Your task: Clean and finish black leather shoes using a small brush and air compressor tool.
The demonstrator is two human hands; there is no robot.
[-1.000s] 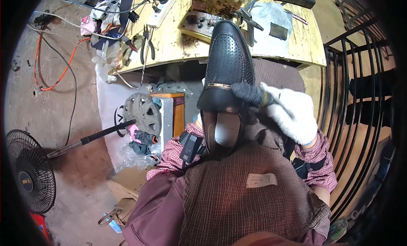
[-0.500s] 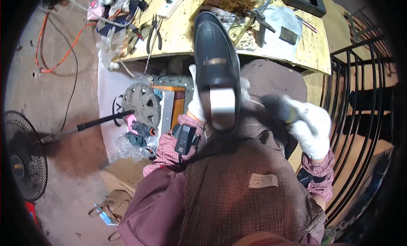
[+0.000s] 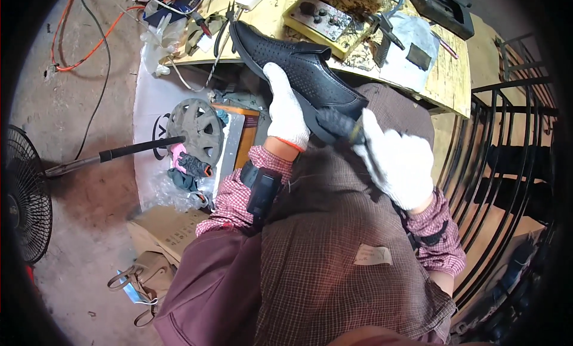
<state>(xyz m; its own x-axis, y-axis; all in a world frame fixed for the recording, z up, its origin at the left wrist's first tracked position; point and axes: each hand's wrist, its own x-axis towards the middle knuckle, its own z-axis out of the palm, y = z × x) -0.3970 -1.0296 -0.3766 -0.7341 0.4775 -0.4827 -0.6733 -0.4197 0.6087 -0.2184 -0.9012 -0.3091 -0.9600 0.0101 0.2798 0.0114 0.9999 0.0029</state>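
Observation:
A black perforated slip-on shoe (image 3: pixel 310 71) is tilted on its side above my lap, toe to the upper left and heel to the right. My left hand (image 3: pixel 285 107), in a white knit glove, grips it by the sole, thumb along the sole edge and the other fingers hidden beneath. In my right hand (image 3: pixel 397 164), also white-gloved, is a brush (image 3: pixel 337 124) with dark, soft bristles. Its bristles meet the side of the shoe near the heel; most of the handle is hidden in my fist.
Ahead stands a stained wooden workbench (image 3: pixel 447 77) with a yellow control box (image 3: pixel 325 21), pliers (image 3: pixel 224 30) and a dark tray (image 3: pixel 444 12). A fan (image 3: pixel 27 194) is at left, near a grey wheel-shaped disc (image 3: pixel 196 128) and cardboard box (image 3: pixel 170 229). Black metal bars (image 3: pixel 477 155) line the right.
The shoe has turned from opening-up onto its side, its toe swinging left. My right hand has moved left, bringing the brush from beside the shoe against its heel end.

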